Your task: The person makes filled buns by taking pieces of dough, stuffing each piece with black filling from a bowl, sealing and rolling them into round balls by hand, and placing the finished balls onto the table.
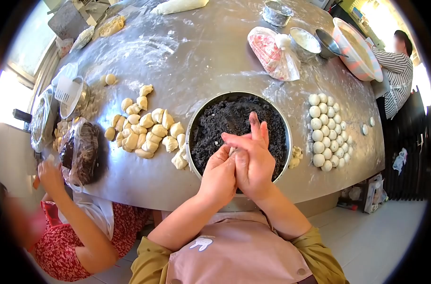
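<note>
My left hand [218, 174] and my right hand [256, 163] meet over a round metal bowl [189, 142]. Dark, crumbly filling [225, 116] fills the bowl. A small piece of dough [232, 151] shows as a pale bit between the hands, mostly hidden by them. The left hand is closed around it. My right thumb presses against it, while the other right fingers stretch forward, their tips stained dark. Cut dough pieces [147, 130] lie in a pile left of the bowl. On the right, round filled dough balls [326, 130] stand in rows.
A wrapped dark block [85, 151] lies at left beside a co-worker's hand [50, 175]. A red-and-white bag [267, 49], a metal bowl [305, 41] and a large basin [352, 47] stand at back right, near another person [397, 75]. Flour dusts the metal table [210, 61].
</note>
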A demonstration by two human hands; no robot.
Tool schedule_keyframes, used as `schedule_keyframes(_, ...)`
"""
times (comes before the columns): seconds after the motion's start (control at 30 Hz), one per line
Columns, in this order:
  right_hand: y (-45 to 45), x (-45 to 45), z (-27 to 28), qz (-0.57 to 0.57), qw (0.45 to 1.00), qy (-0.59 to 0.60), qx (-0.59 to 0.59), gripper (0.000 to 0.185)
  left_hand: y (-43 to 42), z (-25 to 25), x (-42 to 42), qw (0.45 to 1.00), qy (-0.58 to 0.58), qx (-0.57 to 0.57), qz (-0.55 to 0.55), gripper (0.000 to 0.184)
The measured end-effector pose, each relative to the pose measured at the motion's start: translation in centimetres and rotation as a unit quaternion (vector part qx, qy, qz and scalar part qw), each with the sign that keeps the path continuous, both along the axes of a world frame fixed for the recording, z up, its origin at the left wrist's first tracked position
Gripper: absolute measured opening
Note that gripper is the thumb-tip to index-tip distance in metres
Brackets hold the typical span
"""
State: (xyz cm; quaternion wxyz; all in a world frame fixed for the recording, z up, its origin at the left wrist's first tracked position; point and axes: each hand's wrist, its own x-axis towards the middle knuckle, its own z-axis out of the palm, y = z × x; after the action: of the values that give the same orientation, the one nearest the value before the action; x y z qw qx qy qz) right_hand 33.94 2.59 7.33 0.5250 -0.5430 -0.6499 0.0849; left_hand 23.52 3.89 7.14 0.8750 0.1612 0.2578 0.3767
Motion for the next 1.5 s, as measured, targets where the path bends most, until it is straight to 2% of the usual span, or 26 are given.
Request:
schedule_keyframes(0.07,0.5,0.3,0.1,0.019,0.988,0.153,-0.031,0.029,-0.6,1.9,0.4,0.999,0.008,-0.032,0.034,0.040)
schedule_keyframes(0.17,0.6,0.1,0.9,0.035,0.909,0.409,-0.073,0.041,-1.2,1.1,0.8,0.932,0.139,0.326,0.078,0.046)
schedule_keyframes(0.2,0.6,0.2,0.6,0.074,0.917,0.388,-0.060,0.051,-0.8,0.4,0.1,0.892,0.176,0.413,0.046,0.047)
schedule_keyframes(0.23,0.3,0.6,0.4,0.115,0.930,0.341,-0.078,0.064,-0.8,0.7,0.4,0.887,0.155,0.424,0.097,0.039)
schedule_keyframes(0.3,-0.5,-0.5,1.1,0.162,0.890,0.412,-0.108,0.079,-0.3,-0.3,0.0,0.848,0.212,0.463,0.146,0.031)
schedule_keyframes(0.33,-0.9,-0.5,1.7,0.151,0.922,0.333,-0.125,0.081,-0.3,0.1,-0.1,0.845,0.231,0.453,0.163,0.027)
schedule_keyframes(0.37,-0.9,-1.3,1.9,0.165,0.913,0.354,-0.116,0.082,-0.3,0.1,-0.2,0.838,0.238,0.464,0.161,0.028)
schedule_keyframes(0.43,-1.1,-1.2,1.1,0.174,0.924,0.325,-0.100,0.058,-0.2,0.0,-0.3,0.823,0.251,0.485,0.157,0.029)
schedule_keyframes(0.47,-1.1,-1.3,1.2,0.173,0.911,0.355,-0.116,0.049,0.6,-0.2,-0.5,0.749,0.281,0.578,0.158,0.042)
schedule_keyframes(0.53,-1.0,-1.7,2.3,0.168,0.882,0.415,-0.148,0.036,1.1,1.5,-0.3,0.684,0.328,0.632,0.161,0.057)
schedule_keyframes(0.63,-0.8,-1.3,2.2,0.057,0.873,0.444,-0.194,0.031,0.5,0.9,-0.1,0.737,0.271,0.603,0.138,0.080)
schedule_keyframes(0.7,-0.4,-0.8,2.6,0.012,0.935,0.322,-0.147,0.027,0.8,0.8,0.4,0.811,0.235,0.508,0.168,0.101)
schedule_keyframes(0.73,-0.2,-0.5,2.0,-0.015,0.958,0.265,-0.109,0.026,0.4,2.2,0.6,0.866,0.263,0.388,0.172,0.101)
schedule_keyframes(0.77,-0.1,-0.3,1.7,-0.040,0.975,0.206,-0.069,0.026,0.7,2.5,0.4,0.896,0.228,0.357,0.135,0.100)
schedule_keyframes(0.8,-0.7,-0.2,1.7,-0.017,0.960,0.237,-0.146,0.028,1.1,2.8,0.3,0.921,0.196,0.321,0.099,0.100)
schedule_keyframes(0.83,-0.3,-0.2,1.5,0.016,0.982,0.159,-0.097,0.031,1.5,1.7,0.4,0.938,0.181,0.291,0.048,0.100)
schedule_keyframes(0.9,0.7,-0.1,0.4,0.075,0.997,0.002,0.004,0.042,1.3,1.0,0.6,0.920,0.160,0.357,0.005,0.097)
schedule_keyframes(0.93,0.8,0.5,0.3,0.067,0.990,-0.014,-0.125,0.055,0.9,0.7,0.6,0.917,0.153,0.368,0.005,0.088)
schedule_keyframes(0.97,1.7,1.2,-0.1,0.103,0.984,0.121,-0.085,0.062,0.4,0.3,0.6,0.914,0.146,0.378,0.005,0.080)
schedule_keyframes(1.1,2.4,1.9,0.4,0.076,0.996,0.019,-0.031,0.072,-0.5,0.3,1.7,0.940,0.086,0.329,0.027,0.064)
schedule_keyframes(1.13,2.4,1.9,0.5,0.071,0.997,-0.007,-0.018,0.075,-0.2,0.3,1.5,0.928,0.140,0.343,0.040,0.056)
schedule_keyframes(1.27,0.8,-1.2,2.6,0.194,0.924,0.319,-0.077,0.104,0.8,1.3,1.5,0.944,0.178,0.242,0.133,0.028)
schedule_keyframes(1.33,0.4,-0.9,1.7,0.203,0.922,0.320,-0.084,0.097,1.5,1.4,1.2,0.947,0.138,0.207,0.201,0.037)
schedule_keyframes(1.4,0.1,-0.3,0.6,0.180,0.958,0.215,-0.064,0.086,2.3,1.9,0.3,0.948,0.111,0.169,0.246,0.051)
schedule_keyframes(1.47,-0.6,-1.1,1.3,0.183,0.944,0.260,-0.086,0.080,3.3,2.8,-0.6,0.956,0.082,0.107,0.260,0.057)
schedule_keyframes(1.5,-0.8,-1.5,1.3,0.162,0.952,0.234,-0.112,0.075,3.4,2.7,-0.9,0.949,0.107,0.160,0.248,0.057)
